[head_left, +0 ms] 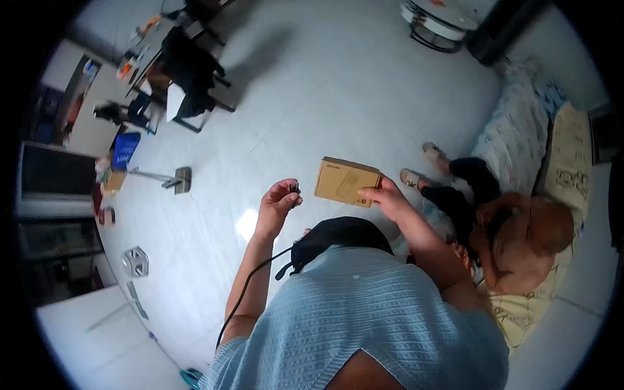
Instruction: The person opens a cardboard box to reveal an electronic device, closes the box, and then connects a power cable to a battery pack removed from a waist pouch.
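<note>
My right hand [388, 197] grips a flat brown cardboard box [344, 181] by its right end, thumb on the printed face. A line drawing of a device and small dark print show on the box. To the left of the box, my left hand [279, 203] pinches a small dark object [294, 188] between thumb and fingers; it is too small to name. The two hands are apart, both held above the floor in front of my body. A black bag [335, 240] lies against my waist, and a black cable [250, 281] runs past my left forearm.
A seated person [520, 250] is on a cushioned sofa [520, 143] to the right. Pale tiled floor [292, 110] lies ahead. A chair with dark clothing [188, 62] stands at the upper left, near a blue basket [125, 149], a mop-like tool [182, 181] and a stool [135, 262].
</note>
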{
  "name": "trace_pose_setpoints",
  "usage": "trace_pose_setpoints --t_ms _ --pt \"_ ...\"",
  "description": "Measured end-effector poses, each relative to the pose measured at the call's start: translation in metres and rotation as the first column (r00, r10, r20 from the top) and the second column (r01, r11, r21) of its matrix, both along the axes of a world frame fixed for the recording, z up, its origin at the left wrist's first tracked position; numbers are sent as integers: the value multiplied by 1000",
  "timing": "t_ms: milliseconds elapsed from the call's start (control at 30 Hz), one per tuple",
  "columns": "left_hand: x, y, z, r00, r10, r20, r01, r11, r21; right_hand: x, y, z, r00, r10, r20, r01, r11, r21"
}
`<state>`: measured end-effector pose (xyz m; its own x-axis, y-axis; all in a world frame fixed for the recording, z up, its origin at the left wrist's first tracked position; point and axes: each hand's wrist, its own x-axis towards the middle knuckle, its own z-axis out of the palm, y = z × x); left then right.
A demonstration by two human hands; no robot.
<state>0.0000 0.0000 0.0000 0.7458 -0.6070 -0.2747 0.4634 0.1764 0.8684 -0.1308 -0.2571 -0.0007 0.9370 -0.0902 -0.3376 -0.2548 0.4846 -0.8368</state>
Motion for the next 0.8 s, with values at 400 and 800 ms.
trace_pose_setpoints --t_ms 400,800 --pt "25 110 5 979 204 28 -202 978 -57 88 116 20 981 191 -20 -192 979 -63" --pt "27 146 21 987 160 -5 -161 987 -29 105 155 31 934 352 -58 -356 913 -198"
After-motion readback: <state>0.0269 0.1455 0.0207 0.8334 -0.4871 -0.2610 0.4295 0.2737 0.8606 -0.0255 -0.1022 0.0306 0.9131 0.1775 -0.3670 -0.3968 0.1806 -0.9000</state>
